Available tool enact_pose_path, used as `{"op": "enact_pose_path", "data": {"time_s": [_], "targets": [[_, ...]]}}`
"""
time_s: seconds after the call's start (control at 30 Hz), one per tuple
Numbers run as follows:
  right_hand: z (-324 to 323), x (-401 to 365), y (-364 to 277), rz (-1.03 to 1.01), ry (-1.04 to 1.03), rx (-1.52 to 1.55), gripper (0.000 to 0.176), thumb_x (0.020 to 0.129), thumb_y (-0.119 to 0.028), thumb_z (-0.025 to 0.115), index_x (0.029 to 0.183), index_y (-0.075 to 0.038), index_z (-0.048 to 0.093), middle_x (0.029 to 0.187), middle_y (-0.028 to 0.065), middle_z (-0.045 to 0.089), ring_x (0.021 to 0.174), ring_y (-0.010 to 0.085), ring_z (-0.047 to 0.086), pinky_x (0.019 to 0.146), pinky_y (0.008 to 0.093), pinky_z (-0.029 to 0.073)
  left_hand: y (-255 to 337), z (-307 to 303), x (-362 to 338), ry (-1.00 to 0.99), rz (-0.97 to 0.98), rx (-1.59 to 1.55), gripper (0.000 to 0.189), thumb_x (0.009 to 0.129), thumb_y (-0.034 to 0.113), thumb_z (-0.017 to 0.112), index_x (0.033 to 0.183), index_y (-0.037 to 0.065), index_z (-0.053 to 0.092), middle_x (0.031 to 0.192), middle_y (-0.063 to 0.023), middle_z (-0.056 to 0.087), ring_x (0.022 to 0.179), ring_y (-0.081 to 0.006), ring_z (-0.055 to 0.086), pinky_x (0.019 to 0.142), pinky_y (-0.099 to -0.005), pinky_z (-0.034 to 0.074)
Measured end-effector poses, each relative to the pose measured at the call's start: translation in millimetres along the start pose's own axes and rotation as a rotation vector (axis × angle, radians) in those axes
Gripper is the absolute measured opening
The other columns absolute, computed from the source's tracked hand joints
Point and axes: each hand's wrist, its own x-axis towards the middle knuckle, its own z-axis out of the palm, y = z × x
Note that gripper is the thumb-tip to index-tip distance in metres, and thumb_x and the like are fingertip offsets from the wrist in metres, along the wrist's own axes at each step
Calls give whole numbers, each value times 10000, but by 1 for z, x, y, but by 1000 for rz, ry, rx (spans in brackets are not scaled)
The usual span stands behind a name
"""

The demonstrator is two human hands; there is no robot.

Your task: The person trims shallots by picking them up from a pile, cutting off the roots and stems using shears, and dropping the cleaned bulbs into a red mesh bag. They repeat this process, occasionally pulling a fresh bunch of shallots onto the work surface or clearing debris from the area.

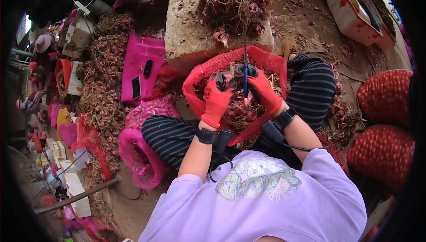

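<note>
Both my hands wear red gloves with black palms and fingers, above an open red mesh sack (pixel 191 92). My left hand (pixel 218 94) is closed on a shallot (pixel 230 78) with a pinkish skin. My right hand (pixel 262 89) has its fingers curled in beside a long thin blade (pixel 245 49) with a blue lower part (pixel 246 83). Whether those fingers grip the blade or something behind it is hidden. Shallots and dry stalks (pixel 244 111) lie inside the sack. Beyond it, a heap of shallots with dry stems (pixel 237 4) rests on a foam block (pixel 183 35).
A phone (pixel 136 86) and a dark object (pixel 147 68) lie on a pink sheet (pixel 153 49) at left. Pink mesh bags (pixel 137 142) stand by my knee. Full red sacks (pixel 385 96) are at right, a foam box (pixel 350 18) beyond. Another person (pixel 32 104) is far left.
</note>
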Motion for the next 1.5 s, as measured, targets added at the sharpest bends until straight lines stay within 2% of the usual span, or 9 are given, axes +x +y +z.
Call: {"op": "enact_pose_path", "data": {"time_s": [0.2, 0.33, 0.43, 0.67, 0.8, 0.93, 1.13, 1.3, 1.5], "targets": [[-1, -8, -12, 141, 116, 417, 282, 849, -139, 580, 1099, -11, 557, 933, 91, 626, 792, 198, 629, 744, 344, 522, 20, -2, -4, -246, 277, 401, 173, 726, 15, 606, 897, 28, 580, 870, -80, 586, 719, -218, 592, 608, -310, 470], [0, 0, -31, 48, 17, 490, 331, 851, -156, 567, 1138, 2, 520, 1036, 106, 594, 898, 192, 604, 810, 354, 504, -6, 2, -19, -45, -406, -431, 234, 804, 34, 585, 1024, 101, 543, 840, 17, 562, 673, -77, 547, 500, -219, 466], [-1, -1, -27, 61, -50, 391, 335, 850, -157, 563, 1147, -12, 514, 1066, 98, 584, 925, 171, 592, 813, 339, 502, -4, -9, -10, -17, -455, -708, 171, 848, 79, 568, 1018, 94, 556, 782, 36, 551, 611, -42, 500, 471, -195, 423], [7, -7, -25, 192, -64, 323, 220, 806, -90, 599, 1011, -15, 572, 993, 74, 610, 795, 143, 612, 703, 282, 524, 8, -6, -7, 89, -253, -579, 318, 841, 19, 558, 1155, 47, 512, 933, 0, 575, 796, -80, 557, 715, -207, 453], [10, -6, -21, 100, -64, 26, 211, 787, -69, 632, 983, -15, 575, 864, 43, 623, 735, 140, 611, 662, 281, 514, 6, -13, -10, -117, -21, -75, 414, 799, 10, 599, 1194, 11, 477, 1185, -94, 509, 984, -165, 563, 864, -273, 450], [8, -6, -11, 43, 9, -54, 220, 791, -64, 624, 999, -3, 588, 863, 67, 632, 738, 152, 617, 638, 268, 506, 3, -3, -17, 102, 241, 610, 356, 815, 40, 594, 1155, 0, 496, 1072, -123, 558, 946, -182, 566, 858, -286, 442], [1, -4, -29, -48, 167, 276, 197, 816, -74, 595, 993, 10, 607, 904, 109, 647, 766, 179, 635, 716, 286, 526, -18, -6, -21, 55, -351, -272, 414, 725, 27, 648, 1114, -10, 512, 1035, -148, 568, 982, -300, 545, 835, -346, 443], [21, -12, -28, -76, 134, -123, 176, 799, -94, 658, 940, 1, 611, 842, 43, 655, 752, 92, 606, 690, 237, 484, 10, -4, -11, 33, 54, 112, 485, 675, 23, 689, 1130, 5, 520, 1079, -148, 562, 1006, -291, 541, 852, -357, 438], [26, -11, -24, 16, 96, 137, 185, 820, -112, 645, 949, 14, 608, 845, 66, 645, 742, 133, 620, 655, 282, 517, -10, -10, -4, -65, -46, 187, 433, 678, 80, 691, 1079, 1, 547, 1044, -173, 565, 957, -339, 548, 834, -378, 438]]}}
